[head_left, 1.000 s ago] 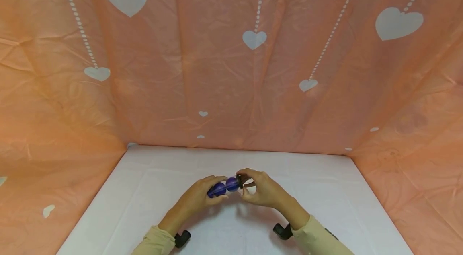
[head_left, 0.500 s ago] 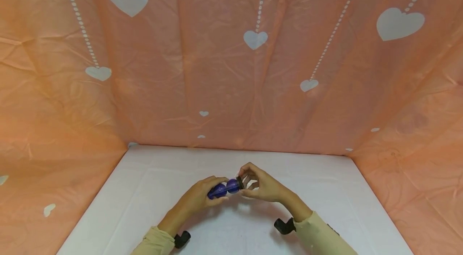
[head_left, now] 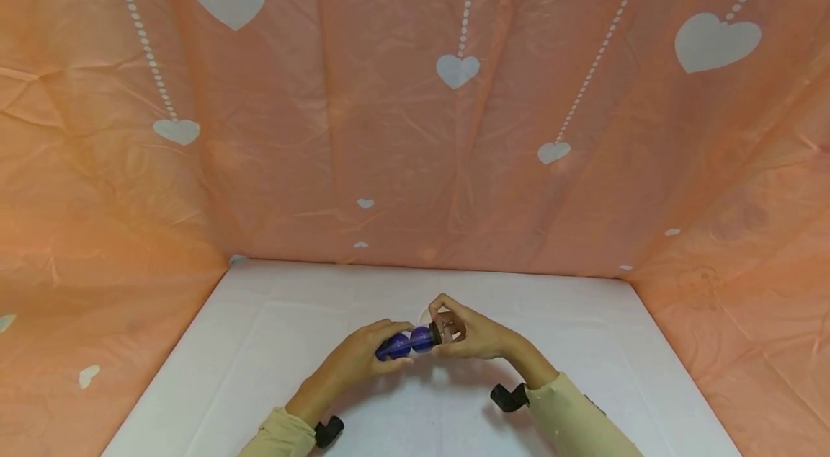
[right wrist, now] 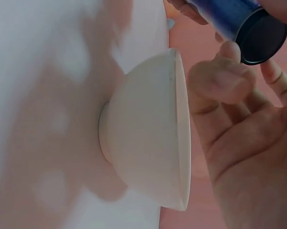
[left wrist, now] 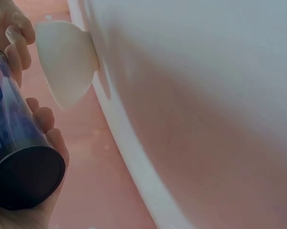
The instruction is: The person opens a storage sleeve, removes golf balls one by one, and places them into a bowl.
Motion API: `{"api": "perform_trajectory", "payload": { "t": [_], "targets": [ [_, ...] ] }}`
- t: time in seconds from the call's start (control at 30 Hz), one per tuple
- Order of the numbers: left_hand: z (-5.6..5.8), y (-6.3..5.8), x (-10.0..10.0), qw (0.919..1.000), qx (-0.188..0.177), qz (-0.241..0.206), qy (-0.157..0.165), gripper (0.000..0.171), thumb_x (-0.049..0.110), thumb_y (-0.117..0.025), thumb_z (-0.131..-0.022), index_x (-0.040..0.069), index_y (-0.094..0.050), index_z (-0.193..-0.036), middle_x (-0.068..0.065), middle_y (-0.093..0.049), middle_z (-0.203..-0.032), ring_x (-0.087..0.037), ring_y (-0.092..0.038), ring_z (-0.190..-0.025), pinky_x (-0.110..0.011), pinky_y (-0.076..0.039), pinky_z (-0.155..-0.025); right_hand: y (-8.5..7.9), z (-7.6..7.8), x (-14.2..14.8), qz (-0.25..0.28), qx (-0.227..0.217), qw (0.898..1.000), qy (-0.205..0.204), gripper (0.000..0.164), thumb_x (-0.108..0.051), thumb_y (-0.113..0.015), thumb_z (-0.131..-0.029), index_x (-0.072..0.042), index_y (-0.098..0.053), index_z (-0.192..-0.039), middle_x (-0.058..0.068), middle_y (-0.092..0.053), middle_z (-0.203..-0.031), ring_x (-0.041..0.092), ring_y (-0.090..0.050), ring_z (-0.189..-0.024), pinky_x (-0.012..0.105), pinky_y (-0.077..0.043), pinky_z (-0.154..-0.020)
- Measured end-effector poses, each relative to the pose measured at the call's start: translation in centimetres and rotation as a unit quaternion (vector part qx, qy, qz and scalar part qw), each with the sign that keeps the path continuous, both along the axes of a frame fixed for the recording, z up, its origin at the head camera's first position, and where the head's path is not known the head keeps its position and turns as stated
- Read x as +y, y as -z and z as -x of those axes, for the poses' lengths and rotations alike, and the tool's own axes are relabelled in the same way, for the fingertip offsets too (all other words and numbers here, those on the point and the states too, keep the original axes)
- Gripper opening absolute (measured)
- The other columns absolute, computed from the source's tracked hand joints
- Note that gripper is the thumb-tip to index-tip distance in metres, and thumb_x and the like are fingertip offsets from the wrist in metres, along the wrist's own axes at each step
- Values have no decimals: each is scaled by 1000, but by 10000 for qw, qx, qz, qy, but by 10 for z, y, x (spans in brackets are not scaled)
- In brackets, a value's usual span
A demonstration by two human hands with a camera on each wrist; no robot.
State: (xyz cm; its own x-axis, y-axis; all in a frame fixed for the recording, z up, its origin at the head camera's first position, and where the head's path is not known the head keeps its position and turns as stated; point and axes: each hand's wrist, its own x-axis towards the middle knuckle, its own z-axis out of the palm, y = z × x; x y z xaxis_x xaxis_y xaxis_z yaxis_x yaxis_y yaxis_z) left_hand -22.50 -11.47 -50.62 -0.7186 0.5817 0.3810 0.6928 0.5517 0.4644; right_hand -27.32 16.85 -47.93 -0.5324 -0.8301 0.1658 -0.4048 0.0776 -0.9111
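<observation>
My left hand (head_left: 363,350) grips a clear tube (left wrist: 14,119) with black ends, holding it tilted above the white table. Two shiny purple balls (head_left: 421,339) show through its wall. My right hand (head_left: 476,334) holds the black cap (right wrist: 262,38) at the tube's right end between thumb and fingers; some of its other fingers are bent below the cap. Beneath the hands, a white bowl (right wrist: 138,129) stands upright on the table, mostly hidden by them in the head view. Its inside cannot be seen.
The white table (head_left: 292,298) meets a pink-orange sheet (head_left: 402,154) with white hearts at its back and sides. Black wrist-worn devices (head_left: 509,398) hang under both forearms, close to the tabletop.
The right hand's fingers have shifted their hold around the cap, and its wrist has turned a little. The tube has moved slightly right and down, with the left hand still around it.
</observation>
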Motion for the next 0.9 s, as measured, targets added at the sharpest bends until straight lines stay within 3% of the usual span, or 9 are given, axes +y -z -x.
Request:
{"api": "perform_trajectory", "payload": {
  "t": [0.13,0.27,0.43,0.73,0.9],
  "targets": [
    [-1,-1,1,10000,14,-20,-34,52,34,-85,-95,12,-69,-140,-5,-73,-112,-10,-65,-89,-28,-56,-73,-2,0,1,16,-119,9999,-64,43,1,-75,-97,-5,-42,-123,2,-64,-96,6,-54,-68,24,-45,-53],
    [-1,-2,2,9999,-49,10,-117,52,33,-85,-95,13,-68,-140,-4,-74,-116,-12,-67,-94,-31,-58,-77,-2,1,3,93,-322,9993,-162,42,3,-74,-98,-2,-41,-124,4,-66,-96,9,-58,-64,35,-46,-40],
    [-1,-3,3,9999,-106,20,-41,53,36,-84,-95,13,-68,-140,-4,-74,-117,-11,-67,-95,-32,-58,-79,-2,1,4,61,-485,9985,-250,43,2,-76,-97,-2,-39,-121,3,-66,-97,14,-57,-60,46,-44,-37],
    [1,2,3,9987,69,-265,420,51,30,-85,-96,8,-69,-138,-8,-75,-115,-12,-67,-95,-30,-58,-80,-2,0,4,-176,-958,9949,-267,45,-3,-76,-97,-8,-36,-115,-1,-58,-93,10,-53,-56,28,-42,-40],
    [0,-1,2,9989,-19,-274,380,52,31,-84,-96,8,-68,-139,-6,-74,-114,-8,-65,-92,-29,-57,-78,-2,0,4,-101,-1085,9936,-310,46,-6,-77,-98,-7,-34,-115,5,-64,-101,16,-57,-60,31,-45,-39]
  ]
}}
